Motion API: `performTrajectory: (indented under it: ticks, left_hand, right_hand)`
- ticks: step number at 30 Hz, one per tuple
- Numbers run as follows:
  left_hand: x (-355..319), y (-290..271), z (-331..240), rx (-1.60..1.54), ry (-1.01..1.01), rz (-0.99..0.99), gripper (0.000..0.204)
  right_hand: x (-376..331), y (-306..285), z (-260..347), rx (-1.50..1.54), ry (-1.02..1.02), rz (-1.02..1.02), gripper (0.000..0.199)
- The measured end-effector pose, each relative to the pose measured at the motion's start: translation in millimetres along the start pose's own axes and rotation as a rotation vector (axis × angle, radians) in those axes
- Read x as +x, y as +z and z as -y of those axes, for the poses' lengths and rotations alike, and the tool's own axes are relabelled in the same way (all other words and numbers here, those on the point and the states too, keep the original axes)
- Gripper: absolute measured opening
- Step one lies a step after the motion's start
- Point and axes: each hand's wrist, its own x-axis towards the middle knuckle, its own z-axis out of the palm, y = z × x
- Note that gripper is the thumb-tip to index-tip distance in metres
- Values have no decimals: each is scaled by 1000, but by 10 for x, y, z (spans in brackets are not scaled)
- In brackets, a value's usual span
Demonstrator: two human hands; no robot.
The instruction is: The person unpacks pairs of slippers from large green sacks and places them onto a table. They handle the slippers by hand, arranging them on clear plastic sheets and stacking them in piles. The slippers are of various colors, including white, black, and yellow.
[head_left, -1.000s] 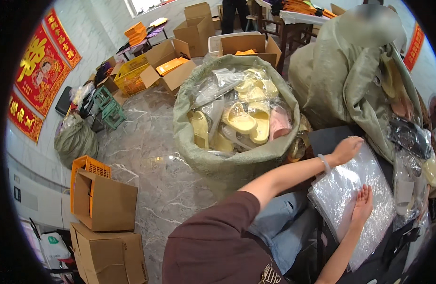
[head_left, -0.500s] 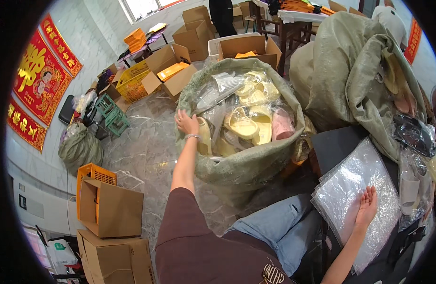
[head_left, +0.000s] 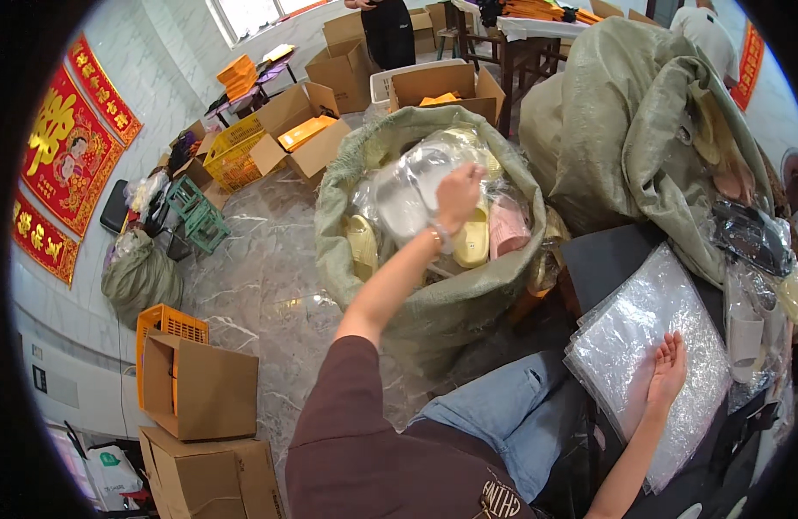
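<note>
My left hand [head_left: 458, 199] reaches over a big green woven sack [head_left: 421, 303], closed on the edge of a clear bag holding grey slippers [head_left: 408, 192]. The bag is somewhat blurred and tilted above the other footwear. Below and around it in the sack lie a yellow slipper [head_left: 473, 240], a pink slipper [head_left: 508, 227] and more bagged pairs, partly hidden by my arm and the lifted bag. My right hand [head_left: 667, 374] rests palm up, fingers stretched out, on a stack of flat clear plastic bags [head_left: 628, 324] at my right.
A second, taller green sack [head_left: 602, 130] stands at the right, with bagged footwear [head_left: 749, 337] beside it. Cardboard boxes [head_left: 215, 387] are stacked at the lower left. Farther back are open cartons [head_left: 312, 147], a yellow crate [head_left: 234, 156], green stools [head_left: 198, 216] and a person [head_left: 389, 35].
My left hand has moved from the sack's left rim to the right, over its middle. The bagged grey slippers are now raised in it. My right hand stays on the plastic bags.
</note>
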Motion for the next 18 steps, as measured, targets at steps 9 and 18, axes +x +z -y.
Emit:
performTrajectory:
  ticks: [9,18]
  left_hand:
    - [-717,780,-179,-187,23,538,33]
    - [-246,-766,1449,68,-676,-582,56]
  right_hand:
    - [-8,48,13,14,24,4,32]
    - [-67,111,53,5,5,1,31]
